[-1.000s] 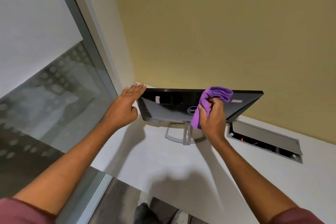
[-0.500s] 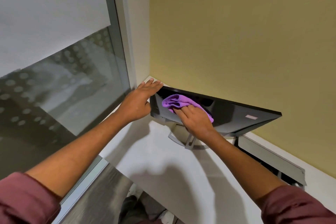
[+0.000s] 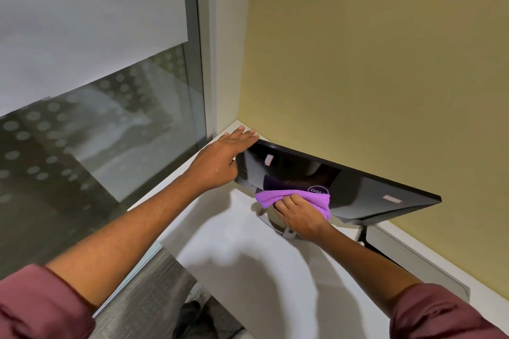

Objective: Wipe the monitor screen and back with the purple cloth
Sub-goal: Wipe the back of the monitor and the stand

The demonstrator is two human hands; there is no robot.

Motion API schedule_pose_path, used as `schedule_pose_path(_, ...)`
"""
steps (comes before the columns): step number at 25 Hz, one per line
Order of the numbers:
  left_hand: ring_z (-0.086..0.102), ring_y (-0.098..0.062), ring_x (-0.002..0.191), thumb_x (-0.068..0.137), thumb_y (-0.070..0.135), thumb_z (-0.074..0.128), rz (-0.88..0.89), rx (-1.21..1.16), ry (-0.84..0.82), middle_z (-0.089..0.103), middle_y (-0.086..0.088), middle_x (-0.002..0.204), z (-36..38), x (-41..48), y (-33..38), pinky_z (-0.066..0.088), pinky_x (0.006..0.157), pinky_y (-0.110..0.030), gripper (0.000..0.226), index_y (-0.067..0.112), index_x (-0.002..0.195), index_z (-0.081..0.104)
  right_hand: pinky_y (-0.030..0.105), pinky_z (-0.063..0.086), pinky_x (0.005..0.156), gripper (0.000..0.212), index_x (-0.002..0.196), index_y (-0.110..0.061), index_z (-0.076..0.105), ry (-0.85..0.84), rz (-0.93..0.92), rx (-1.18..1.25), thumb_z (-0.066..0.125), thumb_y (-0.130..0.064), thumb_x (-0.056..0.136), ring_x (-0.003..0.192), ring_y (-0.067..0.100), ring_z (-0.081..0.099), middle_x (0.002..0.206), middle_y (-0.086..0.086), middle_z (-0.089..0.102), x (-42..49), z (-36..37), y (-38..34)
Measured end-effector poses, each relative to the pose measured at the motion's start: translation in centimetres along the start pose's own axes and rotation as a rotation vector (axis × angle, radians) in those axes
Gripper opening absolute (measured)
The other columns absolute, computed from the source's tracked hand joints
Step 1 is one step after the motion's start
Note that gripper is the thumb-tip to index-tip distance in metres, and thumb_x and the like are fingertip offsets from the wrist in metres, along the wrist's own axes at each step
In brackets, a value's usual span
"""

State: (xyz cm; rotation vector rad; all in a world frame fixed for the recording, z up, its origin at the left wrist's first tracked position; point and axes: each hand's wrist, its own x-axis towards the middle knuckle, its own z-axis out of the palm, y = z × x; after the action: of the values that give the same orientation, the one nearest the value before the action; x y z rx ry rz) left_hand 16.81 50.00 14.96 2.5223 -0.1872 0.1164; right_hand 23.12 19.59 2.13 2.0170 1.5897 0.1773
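Observation:
The black monitor (image 3: 366, 190) stands on a white desk with its glossy back toward me, logo and small labels showing. My left hand (image 3: 220, 159) rests with straight fingers over the monitor's top left corner, steadying it. My right hand (image 3: 298, 213) grips the bunched purple cloth (image 3: 292, 197) and presses it against the lower middle of the back, just below the logo. The silver stand (image 3: 287, 232) is mostly hidden behind my right hand. The screen side faces the wall and is out of sight.
The white desk (image 3: 248, 261) fills the corner between a tan wall (image 3: 371, 63) and a frosted glass partition (image 3: 96, 91) on the left. A grey cable hatch (image 3: 407, 256) sits open in the desk to the right of the monitor. The floor shows below the desk's edge.
My right hand carried the cloth from the upper left of the monitor's back down to the lower middle by the logo. The left hand stayed on the corner. My view shifted slightly.

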Motion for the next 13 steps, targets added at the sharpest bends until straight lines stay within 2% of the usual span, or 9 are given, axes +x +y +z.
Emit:
schedule_pose_path(4, 0.016, -0.01, 0.165, 0.077, -0.017, 0.041, -0.016, -0.012, 0.003, 0.032, 0.011, 0.174, -0.1, -0.1, 0.1, 0.017, 0.135, -0.038, 0.1, 0.028, 0.166, 0.039, 0.043, 0.05, 0.089, 0.033, 0.128, -0.006, 0.064, -0.103, -0.007, -0.106, 0.062, -0.016, 0.096, 0.099, 0.032, 0.058, 0.11, 0.011, 0.058, -1.8, 1.5, -0.7)
schedule_pose_path(10, 0.016, -0.01, 0.165, 0.074, -0.018, 0.04, -0.026, -0.028, 0.011, 0.033, 0.01, 0.173, -0.2, -0.2, 0.4, 0.015, 0.134, -0.033, 0.102, 0.027, 0.165, 0.041, 0.043, 0.049, 0.073, 0.033, 0.126, -0.005, 0.059, 0.076, 0.129, -0.059, 0.041, 0.004, 0.1, 0.083, 0.029, 0.052, 0.1, 0.011, 0.052, -3.1, -1.2, 0.8)
schedule_pose_path(12, 0.016, -0.01, 0.165, 0.073, -0.019, 0.04, -0.026, -0.028, 0.008, 0.033, 0.011, 0.173, -0.3, -0.3, 0.4, 0.016, 0.134, -0.035, 0.103, 0.028, 0.165, 0.04, 0.043, 0.049, 0.072, 0.041, 0.134, -0.005, 0.057, 0.166, 0.163, -0.031, 0.035, 0.005, 0.101, 0.083, 0.029, 0.053, 0.102, 0.011, 0.054, -2.7, -2.9, 1.9)
schedule_pose_path(13, 0.016, -0.01, 0.165, 0.073, -0.019, 0.041, -0.025, -0.027, 0.004, 0.033, 0.011, 0.173, -0.3, -0.3, 0.5, 0.017, 0.134, -0.036, 0.103, 0.028, 0.165, 0.04, 0.043, 0.048, 0.072, 0.043, 0.14, -0.005, 0.056, 0.215, 0.191, -0.025, 0.039, 0.005, 0.101, 0.085, 0.029, 0.054, 0.104, 0.011, 0.056, -2.5, -3.9, 2.4)
